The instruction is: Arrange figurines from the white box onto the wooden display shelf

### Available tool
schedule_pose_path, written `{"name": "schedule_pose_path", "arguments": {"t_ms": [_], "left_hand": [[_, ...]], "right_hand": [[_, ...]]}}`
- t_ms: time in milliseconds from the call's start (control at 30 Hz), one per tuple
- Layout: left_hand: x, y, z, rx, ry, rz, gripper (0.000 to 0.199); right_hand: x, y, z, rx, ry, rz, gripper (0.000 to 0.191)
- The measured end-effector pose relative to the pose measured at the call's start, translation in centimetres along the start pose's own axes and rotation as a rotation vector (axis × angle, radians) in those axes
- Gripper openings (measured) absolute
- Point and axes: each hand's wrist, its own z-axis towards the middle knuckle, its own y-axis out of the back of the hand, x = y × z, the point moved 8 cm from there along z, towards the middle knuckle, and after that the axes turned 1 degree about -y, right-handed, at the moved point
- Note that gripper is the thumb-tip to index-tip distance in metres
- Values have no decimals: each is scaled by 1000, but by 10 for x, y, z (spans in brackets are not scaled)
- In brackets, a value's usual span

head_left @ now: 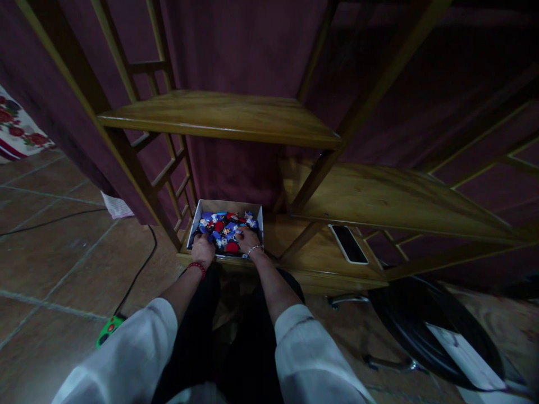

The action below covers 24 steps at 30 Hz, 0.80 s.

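A shallow cardboard box (229, 205) with white outer sides sits on the low wooden shelf. Many small colourful pieces (227, 230) fill it, in blue, red, white and black, some with what look like cartoon figures; their exact kind is too small to tell. At the box's front left corner, my left hand (202, 248) reaches down over the rim among the pieces, its fingertips mostly hidden. On the right side of the box, my right hand (247, 240) has its fingers bent together at the pieces, close to a blue-and-white one. What it pinches is unclear.
A wooden shelf board (219, 115) overhangs behind the box, with slanting posts on both sides. A phone (348, 244) lies on the low shelf to the right. A black chair (438, 331) stands at lower right; a green power strip (111, 330) with a cable lies on the left floor.
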Motion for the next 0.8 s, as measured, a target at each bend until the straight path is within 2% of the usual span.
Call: {"name": "schedule_pose_path", "arguments": {"t_ms": [433,800], "left_hand": [[-6,3,1,-15,-23,180,31],[-5,-2,4,-73,-68,197,28]], "right_hand": [[-6,-3,2,-44,42,2,26],[6,-8,3,-5,77,-42,27]]}}
